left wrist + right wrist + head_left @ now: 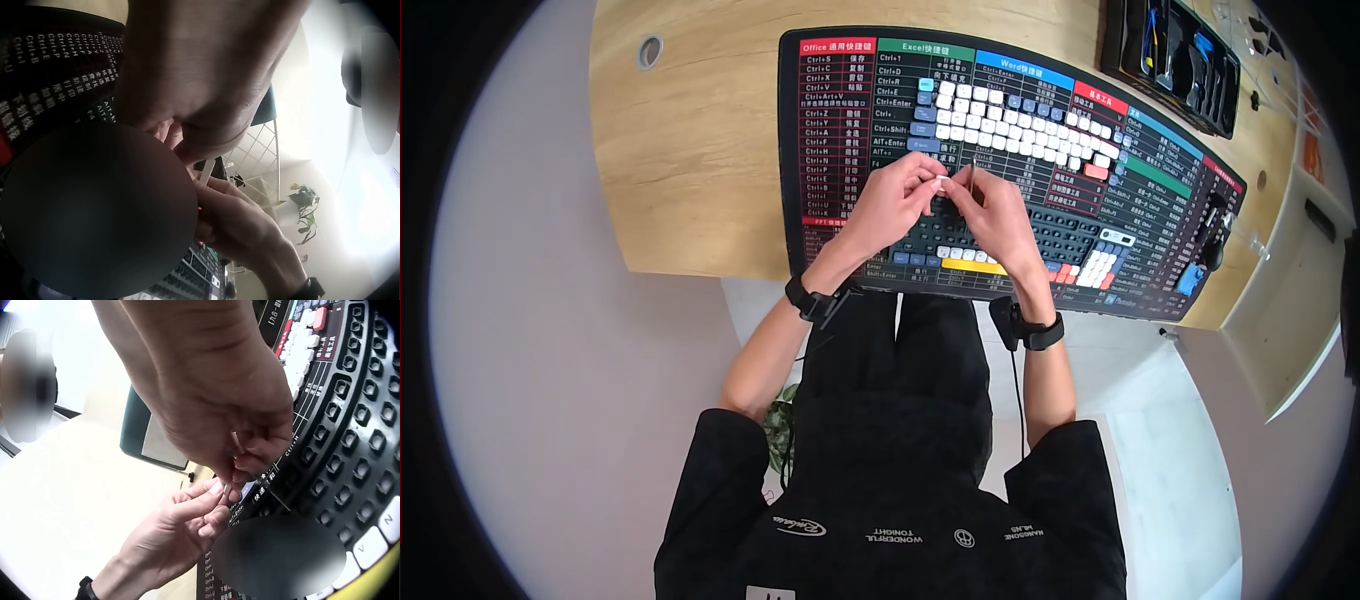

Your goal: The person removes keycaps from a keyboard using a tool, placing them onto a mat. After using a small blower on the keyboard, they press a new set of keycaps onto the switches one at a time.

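Head view: left hand point(888, 208) and right hand point(1004, 225) meet over the keyboard point(1048, 232). Small white piece point(942, 184), probably a keycap, sits between the fingertips, above the board. Left hand: fingers curled, thumb and fingertips pinching the piece. Right hand: mostly closed, fingertips at the piece's other side, thin metal tool point(973, 175) in its grip. Keyboard lies on a printed mat point(830, 170) on the surface point(700, 150); many switches bare, loose keycaps point(980, 120) laid in rows beyond it.

Left wrist view: pale piece in the gap between the hands, left fingertips partly blocked. Exact pinch, can't tell.

Right wrist view: left thumb and fingers nip the piece; right fingers curl round the tool, its thin end slanting toward the switches.

To do it well, I'd say: firm but light pinch on the piece's edges, small finger moves, hands kept close together, tool end clear of the switches, loose caps left in order.
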The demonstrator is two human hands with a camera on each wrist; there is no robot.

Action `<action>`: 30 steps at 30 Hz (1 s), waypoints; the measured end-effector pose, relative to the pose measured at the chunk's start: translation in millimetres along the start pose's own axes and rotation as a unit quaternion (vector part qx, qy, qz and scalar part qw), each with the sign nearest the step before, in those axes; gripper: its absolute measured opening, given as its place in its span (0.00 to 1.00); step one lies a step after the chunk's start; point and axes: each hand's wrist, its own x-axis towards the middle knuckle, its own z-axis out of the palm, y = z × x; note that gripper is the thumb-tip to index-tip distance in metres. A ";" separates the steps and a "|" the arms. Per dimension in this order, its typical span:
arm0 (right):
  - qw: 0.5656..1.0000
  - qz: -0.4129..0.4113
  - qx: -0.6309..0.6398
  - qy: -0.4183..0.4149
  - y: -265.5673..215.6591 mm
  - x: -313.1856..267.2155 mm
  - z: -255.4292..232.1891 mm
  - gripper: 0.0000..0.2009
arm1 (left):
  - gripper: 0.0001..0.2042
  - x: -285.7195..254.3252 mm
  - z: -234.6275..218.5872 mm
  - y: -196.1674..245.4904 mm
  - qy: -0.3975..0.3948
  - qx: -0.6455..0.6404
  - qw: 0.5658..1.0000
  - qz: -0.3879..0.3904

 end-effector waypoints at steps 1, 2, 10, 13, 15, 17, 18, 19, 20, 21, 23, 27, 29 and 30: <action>1.000 -0.004 0.010 0.002 -1.2 1.4 0.0 0.11 | 0.08 0.8 -0.6 -0.5 0.000 -0.001 1.000 -0.002; 1.000 -0.003 0.009 0.001 -2.5 2.9 -0.8 0.11 | 0.08 1.5 -1.2 -1.0 0.007 -0.002 1.000 0.000; 0.999 0.007 -0.026 0.021 -7.0 18.8 0.6 0.11 | 0.06 7.2 -6.4 8.5 0.070 -0.013 0.997 -0.007; 0.995 0.041 -0.062 0.071 -2.6 23.0 3.8 0.12 | 0.08 11.1 -12.7 2.2 0.184 0.159 0.969 0.037; 0.993 0.052 -0.075 0.072 1.8 25.3 6.5 0.12 | 0.14 13.9 -21.1 -1.4 0.229 0.274 0.934 0.021; 0.988 0.046 -0.107 0.098 4.3 27.1 10.6 0.12 | 0.17 17.8 -23.3 -3.2 0.232 0.266 0.935 -0.002; 0.988 0.047 -0.107 0.097 5.8 27.1 11.5 0.12 | 0.19 19.0 -24.2 -4.4 0.223 0.288 0.931 -0.011; 0.985 0.051 -0.129 0.102 5.1 27.0 11.9 0.11 | 0.20 19.8 -24.7 -4.7 0.214 0.309 0.926 -0.021; 0.981 0.054 -0.151 0.106 4.7 26.8 12.2 0.11 | 0.20 20.9 -24.7 -5.0 0.213 0.309 0.927 -0.021; 0.981 0.055 -0.151 0.106 6.0 26.4 13.2 0.11 | 0.21 22.1 -24.3 -5.1 0.212 0.324 0.922 -0.021; 0.975 0.057 -0.181 0.117 8.4 26.5 15.4 0.12 | 0.23 24.2 -23.4 -4.3 0.210 0.339 0.917 -0.021; 0.971 0.069 -0.197 0.117 9.3 26.3 17.0 0.13 | 0.25 27.7 -24.2 -2.1 0.212 0.379 0.901 -0.006; 0.969 0.075 -0.205 0.114 8.4 25.8 16.7 0.13 | 0.25 29.1 -26.3 -1.2 0.210 0.390 0.897 -0.008; 0.969 0.075 -0.205 0.115 9.6 26.1 17.8 0.13 | 0.26 29.8 -27.5 -1.0 0.207 0.398 0.894 -0.001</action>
